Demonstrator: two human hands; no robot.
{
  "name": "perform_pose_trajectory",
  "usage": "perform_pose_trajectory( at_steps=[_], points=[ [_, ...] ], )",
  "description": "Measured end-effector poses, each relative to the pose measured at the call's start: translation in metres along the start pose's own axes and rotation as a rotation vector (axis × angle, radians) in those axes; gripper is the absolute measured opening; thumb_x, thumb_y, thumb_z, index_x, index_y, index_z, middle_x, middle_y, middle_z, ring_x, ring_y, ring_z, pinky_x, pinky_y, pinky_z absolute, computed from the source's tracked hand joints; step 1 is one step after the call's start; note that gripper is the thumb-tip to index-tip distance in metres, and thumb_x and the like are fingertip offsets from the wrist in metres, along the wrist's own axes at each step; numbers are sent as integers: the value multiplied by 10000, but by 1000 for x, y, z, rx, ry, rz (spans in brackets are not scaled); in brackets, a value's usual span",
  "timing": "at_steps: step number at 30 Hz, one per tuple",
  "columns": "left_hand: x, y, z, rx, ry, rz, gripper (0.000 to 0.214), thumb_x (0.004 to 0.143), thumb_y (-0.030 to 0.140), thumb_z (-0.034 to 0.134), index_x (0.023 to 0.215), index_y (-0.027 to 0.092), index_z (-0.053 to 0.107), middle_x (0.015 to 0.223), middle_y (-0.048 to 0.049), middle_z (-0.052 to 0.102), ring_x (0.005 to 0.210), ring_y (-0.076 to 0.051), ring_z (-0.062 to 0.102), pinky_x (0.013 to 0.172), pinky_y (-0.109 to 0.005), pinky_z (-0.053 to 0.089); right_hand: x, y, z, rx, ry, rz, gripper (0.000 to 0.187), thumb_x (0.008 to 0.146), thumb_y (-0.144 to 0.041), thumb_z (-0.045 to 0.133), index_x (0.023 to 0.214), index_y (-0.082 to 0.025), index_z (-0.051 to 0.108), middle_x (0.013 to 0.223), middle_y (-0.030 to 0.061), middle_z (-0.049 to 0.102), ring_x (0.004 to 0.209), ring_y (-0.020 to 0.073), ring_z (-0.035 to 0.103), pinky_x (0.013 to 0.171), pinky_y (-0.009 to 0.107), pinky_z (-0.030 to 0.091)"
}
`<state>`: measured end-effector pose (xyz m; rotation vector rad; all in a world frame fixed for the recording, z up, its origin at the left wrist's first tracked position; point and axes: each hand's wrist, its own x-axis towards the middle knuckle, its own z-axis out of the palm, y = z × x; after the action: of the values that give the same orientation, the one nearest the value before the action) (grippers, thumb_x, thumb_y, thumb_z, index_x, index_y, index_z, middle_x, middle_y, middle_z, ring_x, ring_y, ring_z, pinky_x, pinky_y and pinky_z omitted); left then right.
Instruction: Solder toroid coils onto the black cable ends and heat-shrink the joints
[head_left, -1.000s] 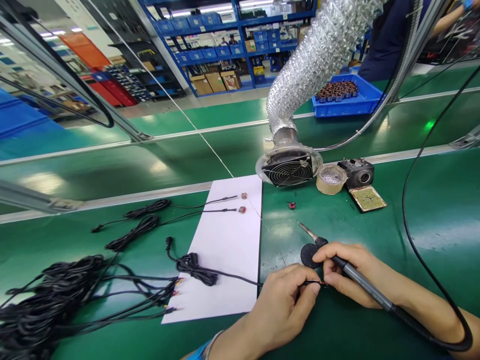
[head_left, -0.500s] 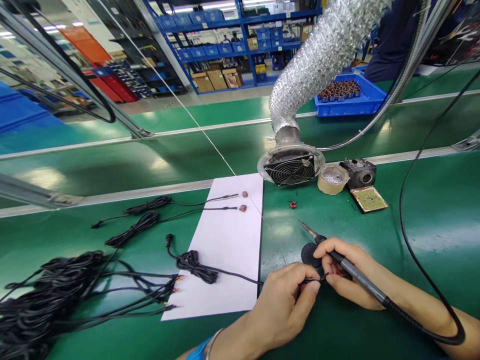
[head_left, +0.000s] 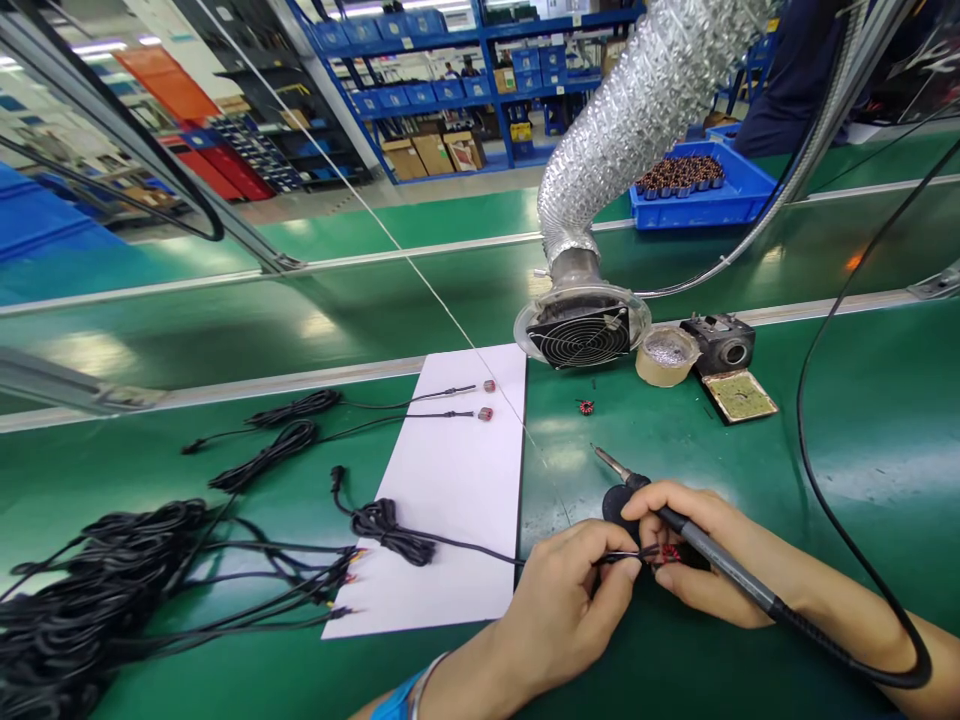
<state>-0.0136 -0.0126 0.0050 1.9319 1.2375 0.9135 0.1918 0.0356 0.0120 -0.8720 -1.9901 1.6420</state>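
Observation:
My left hand [head_left: 574, 600] pinches the end of a black cable [head_left: 469, 546], whose coiled part lies on the white sheet [head_left: 457, 480]. In my right hand [head_left: 712, 545] is a soldering iron [head_left: 724, 567], its tip pointing up and left over the bench. Fingers of the same hand also hold a small red-wound toroid coil [head_left: 670, 553], right beside the cable's bared end. A black round disc [head_left: 616, 505] lies just behind my right fingers. Another small red coil [head_left: 586, 407] rests on the green bench farther back.
A fume extractor fan [head_left: 581, 338] hangs over the bench. Right of it are a tape-wrapped roll [head_left: 666, 356] and a soldering iron stand [head_left: 720, 343] with a sponge tray [head_left: 739, 396]. Black cables [head_left: 112, 580] pile at left. A blue tray [head_left: 701, 208] of coils stands behind.
The red coil in my right fingers has come into clearer view by the cable end. The soldering iron's tip has shifted slightly left. My left hand has barely moved.

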Motion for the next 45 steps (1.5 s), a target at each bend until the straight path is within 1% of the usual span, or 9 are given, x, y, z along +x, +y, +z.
perform_pose_trajectory(
  at_steps=[5, 16, 19, 22, 25, 28, 35, 42, 45],
  points=[
    [-1, 1, -1, -24, 41, 21, 89, 880, 154, 553, 884, 163, 641, 687, 2, 662, 532, -87, 547, 517, -183, 406, 0, 1, -4, 20, -60, -31, 442, 829, -87, 610, 1223, -260, 512, 913, -19, 557, 763, 102, 563, 691, 220, 481],
    [-1, 0, -1, -51, 35, 26, 92, 865, 145, 551, 887, 170, 637, 721, -11, 705, 568, -102, 608, 550, -189, 448, -4, 7, -1, 171, -107, 18, 522, 839, -86, 652, 1287, -288, 476, 957, -23, 515, 741, 73, 573, 677, 201, 499],
    [-1, 0, -1, -59, 11, 6, 106, 871, 150, 541, 879, 169, 645, 726, -18, 710, 565, -103, 603, 541, -190, 443, -5, 8, 2, 279, -134, 63, 546, 833, -54, 643, 1293, -288, 464, 954, -23, 503, 787, 97, 621, 695, 220, 524],
    [-1, 0, -1, -54, 11, -6, 110, 873, 156, 540, 874, 172, 648, 705, -12, 702, 523, -94, 565, 504, -189, 414, -6, 7, 5, 373, -131, 93, 508, 853, -40, 599, 1283, -273, 459, 956, -16, 499, 838, 135, 661, 743, 277, 559],
    [0, 0, 0, -59, 26, 2, 105, 869, 150, 542, 872, 174, 644, 686, -2, 694, 488, -82, 530, 474, -183, 381, -6, 5, 6, 408, -99, 102, 412, 894, -67, 551, 1251, -257, 472, 950, -15, 489, 827, 132, 661, 764, 305, 570],
    [-1, 1, 1, -65, 43, 11, 96, 867, 153, 547, 858, 173, 641, 655, 4, 678, 474, -80, 514, 468, -183, 373, -5, 4, 7, 372, -65, 112, 372, 885, -81, 568, 1209, -242, 485, 908, -27, 491, 785, 112, 641, 744, 281, 563],
    [-3, -1, 2, -6, 42, 28, 80, 857, 165, 582, 848, 170, 661, 591, 23, 622, 447, -78, 489, 465, -189, 367, 0, 10, 9, 166, 35, 69, 409, 823, -84, 599, 1192, -230, 501, 855, -25, 559, 679, 87, 568, 624, 210, 485],
    [-5, -4, 3, 151, 65, 176, 70, 859, 139, 591, 891, 173, 642, 673, 3, 691, 518, -109, 602, 526, -217, 419, 0, 6, 7, -22, 117, 5, 354, 847, -142, 604, 1183, -224, 530, 808, -16, 635, 638, 95, 585, 607, 205, 494],
    [-5, -4, 5, 165, 75, 180, 88, 871, 134, 583, 920, 182, 637, 719, -1, 715, 584, -130, 657, 576, -229, 457, -2, 5, 6, -75, 157, -87, 353, 875, -152, 603, 1212, -228, 528, 864, 7, 661, 701, 107, 631, 649, 206, 528]
  ],
)
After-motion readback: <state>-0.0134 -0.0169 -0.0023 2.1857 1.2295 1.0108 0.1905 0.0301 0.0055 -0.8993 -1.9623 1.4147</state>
